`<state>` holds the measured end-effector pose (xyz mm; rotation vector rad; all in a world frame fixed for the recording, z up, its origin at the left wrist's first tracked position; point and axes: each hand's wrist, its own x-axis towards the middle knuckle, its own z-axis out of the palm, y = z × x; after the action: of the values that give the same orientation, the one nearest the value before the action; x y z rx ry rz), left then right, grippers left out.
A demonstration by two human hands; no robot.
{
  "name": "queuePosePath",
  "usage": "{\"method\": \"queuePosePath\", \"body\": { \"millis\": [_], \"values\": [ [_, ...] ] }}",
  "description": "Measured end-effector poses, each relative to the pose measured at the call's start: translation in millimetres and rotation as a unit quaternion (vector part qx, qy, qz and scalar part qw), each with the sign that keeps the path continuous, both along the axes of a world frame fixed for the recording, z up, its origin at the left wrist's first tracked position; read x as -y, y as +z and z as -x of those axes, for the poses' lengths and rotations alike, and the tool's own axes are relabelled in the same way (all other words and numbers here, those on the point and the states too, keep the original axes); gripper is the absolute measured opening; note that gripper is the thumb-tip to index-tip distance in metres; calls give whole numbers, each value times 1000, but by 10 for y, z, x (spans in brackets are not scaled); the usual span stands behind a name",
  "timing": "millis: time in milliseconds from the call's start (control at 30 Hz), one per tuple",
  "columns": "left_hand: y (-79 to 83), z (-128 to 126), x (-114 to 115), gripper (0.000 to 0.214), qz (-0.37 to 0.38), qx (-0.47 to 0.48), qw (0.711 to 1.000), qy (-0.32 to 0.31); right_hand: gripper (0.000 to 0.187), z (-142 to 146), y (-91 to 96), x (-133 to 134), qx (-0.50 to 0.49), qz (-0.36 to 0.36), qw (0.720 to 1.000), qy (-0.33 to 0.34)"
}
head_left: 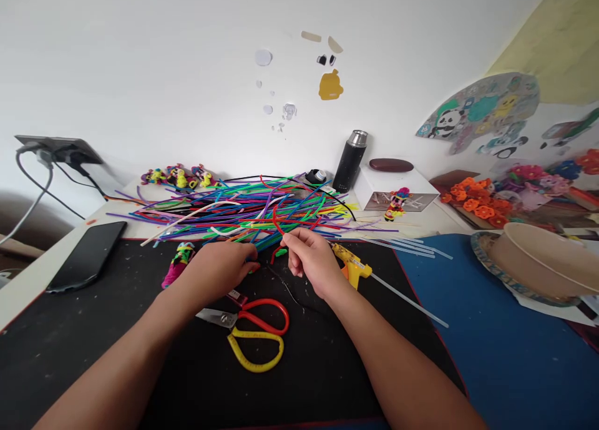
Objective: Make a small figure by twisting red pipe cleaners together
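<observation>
My right hand (311,258) is closed in a pinch on a red pipe cleaner (277,223), whose bent upper end rises above the fingertips. Curled downward at the near edge of a pile of many-coloured pipe cleaners (224,205), my left hand (231,261) has its fingers drawn together; what lies between them is hidden. A small green piece (281,252) sits on the black mat between the hands. Below them lie scissors (248,330) with one red and one yellow handle, blades pointing left. A small pipe-cleaner figure (178,264) is partly behind my left forearm.
A yellow glue gun (350,264) with a long clear glue stick (407,299) lies beyond my right wrist. A phone (88,255) is at left. Behind the pile stand a black flask (350,161) and a white box (393,190). A beige bowl (552,255) is at right.
</observation>
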<state>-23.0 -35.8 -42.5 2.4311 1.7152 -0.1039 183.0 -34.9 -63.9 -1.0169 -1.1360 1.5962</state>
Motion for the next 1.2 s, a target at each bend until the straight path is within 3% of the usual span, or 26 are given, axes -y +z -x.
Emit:
{"method": "queuePosePath", "body": {
  "millis": [100,300,400,467,567,667,767,833,900,1033,1100,1200],
  "values": [
    [-12,-41,16,25,6,-53,999,-9,29,-6,-11,0,27,-16,999,5],
    [-71,-41,35,19,14,-43,999,-26,29,-34,-29,-13,88,-65,994,0],
    [-84,-4,15,13,4,39,999,-11,26,-55,-29,-19,144,-87,986,13],
    [-70,24,-9,13,4,153,988,15,24,-67,-25,-18,216,-128,968,15],
    [-23,54,-51,23,38,372,926,57,20,-87,-10,-18,344,-221,913,-9],
    [16,58,-89,33,89,557,819,105,19,-123,4,-34,416,-255,873,-9],
    [11,42,-117,37,121,681,704,158,17,-171,-3,-65,482,-252,839,6],
    [-9,24,-126,39,143,715,661,176,14,-199,-20,-84,523,-252,814,15],
    [-28,1,-127,40,160,725,645,181,13,-218,-37,-96,544,-251,800,23],
    [-43,-51,-109,40,173,722,646,178,14,-229,-28,-100,545,-255,799,26],
    [-49,-76,-101,40,175,716,652,177,17,-222,7,-94,524,-253,813,15],
    [-72,-111,-93,39,177,702,669,171,18,-198,54,-79,435,-235,869,-4]
  ]
}}
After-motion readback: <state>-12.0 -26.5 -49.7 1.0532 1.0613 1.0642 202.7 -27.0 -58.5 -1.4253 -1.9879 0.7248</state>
